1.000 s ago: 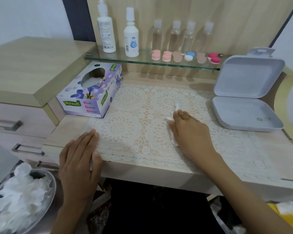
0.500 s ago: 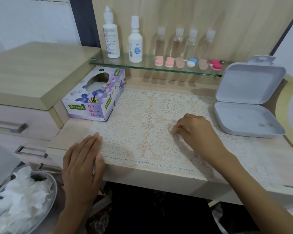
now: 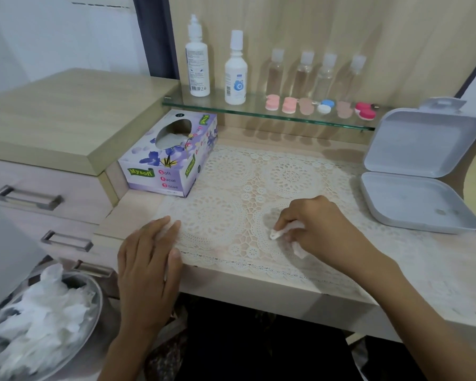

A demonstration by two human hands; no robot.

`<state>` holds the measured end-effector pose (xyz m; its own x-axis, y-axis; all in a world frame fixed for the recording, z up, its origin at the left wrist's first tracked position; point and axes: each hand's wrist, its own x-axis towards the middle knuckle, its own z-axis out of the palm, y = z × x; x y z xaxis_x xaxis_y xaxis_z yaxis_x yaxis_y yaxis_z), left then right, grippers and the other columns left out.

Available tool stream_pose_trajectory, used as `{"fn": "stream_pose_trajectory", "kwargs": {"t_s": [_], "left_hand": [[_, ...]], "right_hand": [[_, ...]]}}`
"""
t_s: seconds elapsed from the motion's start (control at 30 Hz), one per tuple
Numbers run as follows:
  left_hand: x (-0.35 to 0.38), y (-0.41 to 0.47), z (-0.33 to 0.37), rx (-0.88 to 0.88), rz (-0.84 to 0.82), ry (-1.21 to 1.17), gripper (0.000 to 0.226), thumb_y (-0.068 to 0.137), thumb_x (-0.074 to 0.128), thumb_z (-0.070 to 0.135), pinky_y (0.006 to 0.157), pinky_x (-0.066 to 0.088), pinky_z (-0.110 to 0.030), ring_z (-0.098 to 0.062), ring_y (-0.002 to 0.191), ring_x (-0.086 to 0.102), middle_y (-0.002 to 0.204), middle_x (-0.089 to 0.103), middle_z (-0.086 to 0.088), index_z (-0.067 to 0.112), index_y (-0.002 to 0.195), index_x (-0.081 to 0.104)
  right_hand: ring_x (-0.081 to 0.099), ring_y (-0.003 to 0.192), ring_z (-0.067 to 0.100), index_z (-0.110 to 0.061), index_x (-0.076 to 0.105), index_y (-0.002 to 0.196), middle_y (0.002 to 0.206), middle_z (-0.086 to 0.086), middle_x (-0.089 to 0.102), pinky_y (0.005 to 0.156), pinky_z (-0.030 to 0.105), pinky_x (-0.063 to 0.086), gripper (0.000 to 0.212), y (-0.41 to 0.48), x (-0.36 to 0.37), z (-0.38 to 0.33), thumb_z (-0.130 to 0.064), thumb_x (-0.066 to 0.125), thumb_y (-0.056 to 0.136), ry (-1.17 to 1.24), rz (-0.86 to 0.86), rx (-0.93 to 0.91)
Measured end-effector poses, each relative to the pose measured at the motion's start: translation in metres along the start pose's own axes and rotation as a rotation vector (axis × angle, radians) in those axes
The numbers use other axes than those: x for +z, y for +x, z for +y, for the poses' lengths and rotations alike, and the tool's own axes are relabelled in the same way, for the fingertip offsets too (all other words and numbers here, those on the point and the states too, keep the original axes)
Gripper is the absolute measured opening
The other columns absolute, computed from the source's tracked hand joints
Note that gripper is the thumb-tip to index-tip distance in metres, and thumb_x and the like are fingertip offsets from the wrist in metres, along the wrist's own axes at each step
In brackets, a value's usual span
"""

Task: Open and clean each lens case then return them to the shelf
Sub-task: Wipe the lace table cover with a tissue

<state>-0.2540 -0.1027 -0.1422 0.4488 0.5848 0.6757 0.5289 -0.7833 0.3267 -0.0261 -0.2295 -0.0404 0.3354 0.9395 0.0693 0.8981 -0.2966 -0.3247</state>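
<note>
I am laying my left hand flat on the front edge of the desk, with the fingers straight and close together. It is pressing the near left corner of the mat and holding nothing. At three o'clock from it, my right hand is curling its fingers round a crumpled white tissue and pressing it down onto the mat. Bits of the tissue are sticking out at the fingertips and under the palm.

The lens cases are sitting in a row of six on the glass shelf, at twelve o'clock from my right hand and well apart from both hands. From nine o'clock to three o'clock they are two pink, one tan, one blue and white, one tan and one red. Two white bottles and four clear ones are standing on the same shelf, the clear ones just behind the cases.

A tissue box is lying at twelve o'clock from my left hand. An open grey box is sitting at two o'clock from my right hand. A bowl of used tissues is lying at eight o'clock from my left hand, below the desk.
</note>
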Motion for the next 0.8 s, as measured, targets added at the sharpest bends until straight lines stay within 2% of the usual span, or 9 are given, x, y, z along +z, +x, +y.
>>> {"fn": "stream_pose_trajectory", "kwargs": {"t_s": [0.07, 0.17, 0.33, 0.5, 0.6, 0.7, 0.8], "left_hand": [[-0.005, 0.001, 0.0, -0.023, -0.04, -0.029, 0.044, 0.097, 0.032, 0.027, 0.102, 0.03, -0.035, -0.026, 0.12, 0.046, 0.129, 0.055, -0.006, 0.009, 0.127, 0.058], [-0.014, 0.002, -0.002, -0.016, -0.102, -0.092, 0.044, 0.098, 0.034, 0.031, 0.105, 0.031, -0.033, -0.021, 0.124, 0.045, 0.132, 0.054, -0.003, 0.009, 0.13, 0.056], [-0.03, -0.005, -0.016, -0.035, -0.128, -0.15, 0.044, 0.098, 0.037, 0.03, 0.109, 0.031, -0.043, -0.019, 0.131, 0.041, 0.137, 0.051, -0.002, 0.009, 0.132, 0.053], [-0.054, -0.025, -0.057, -0.08, -0.115, -0.093, 0.042, 0.094, 0.041, 0.025, 0.104, 0.034, -0.053, -0.025, 0.132, 0.04, 0.14, 0.047, -0.004, 0.009, 0.131, 0.053], [-0.066, -0.04, -0.087, -0.13, -0.139, -0.07, 0.044, 0.093, 0.043, 0.027, 0.106, 0.034, -0.044, -0.022, 0.133, 0.039, 0.143, 0.044, -0.002, 0.011, 0.133, 0.051], [-0.083, -0.055, -0.117, -0.243, -0.124, -0.026, 0.044, 0.094, 0.041, 0.034, 0.106, 0.033, -0.035, -0.021, 0.13, 0.042, 0.14, 0.047, -0.001, 0.012, 0.13, 0.054], [-0.104, -0.071, -0.142, -0.332, -0.08, 0.033, 0.044, 0.092, 0.042, 0.033, 0.102, 0.035, -0.036, -0.024, 0.122, 0.048, 0.134, 0.052, -0.003, 0.012, 0.127, 0.056]], "right_hand": [[0.061, 0.08, 0.008, -0.021, 0.074, 0.084, 0.082, -0.006, 0.07, 0.074, 0.026, 0.049, 0.018, 0.003, 0.004, -0.006, -0.005, 0.073, 0.076, 0.084, 0.009, -0.006], [0.061, 0.072, 0.0, -0.016, 0.073, 0.08, 0.07, -0.007, 0.07, 0.066, 0.014, 0.046, 0.021, 0.008, 0.008, -0.02, 0.002, 0.071, 0.072, 0.245, 0.019, -0.022], [0.059, 0.065, -0.009, -0.015, 0.073, 0.08, 0.068, -0.009, 0.07, 0.061, 0.008, 0.042, 0.022, 0.025, 0.022, -0.054, 0.004, 0.073, 0.069, 0.412, 0.005, -0.077], [0.057, 0.068, -0.003, -0.02, 0.073, 0.08, 0.075, -0.007, 0.07, 0.062, 0.011, 0.044, 0.022, 0.049, 0.047, -0.101, -0.003, 0.078, 0.066, 0.469, -0.047, -0.162], [0.058, 0.066, -0.004, -0.017, 0.074, 0.081, 0.077, -0.005, 0.072, 0.06, 0.009, 0.043, 0.018, 0.065, 0.067, -0.136, -0.004, 0.075, 0.07, 0.5, -0.071, -0.23], [0.06, 0.068, 0.004, -0.012, 0.075, 0.083, 0.08, 0.0, 0.073, 0.063, 0.016, 0.045, 0.014, 0.079, 0.086, -0.173, -0.007, 0.077, 0.071, 0.545, -0.092, -0.329], [0.06, 0.07, 0.006, -0.011, 0.074, 0.081, 0.08, 0.001, 0.071, 0.061, 0.016, 0.046, 0.011, 0.088, 0.108, -0.21, -0.005, 0.075, 0.072, 0.571, -0.098, -0.402]]}}
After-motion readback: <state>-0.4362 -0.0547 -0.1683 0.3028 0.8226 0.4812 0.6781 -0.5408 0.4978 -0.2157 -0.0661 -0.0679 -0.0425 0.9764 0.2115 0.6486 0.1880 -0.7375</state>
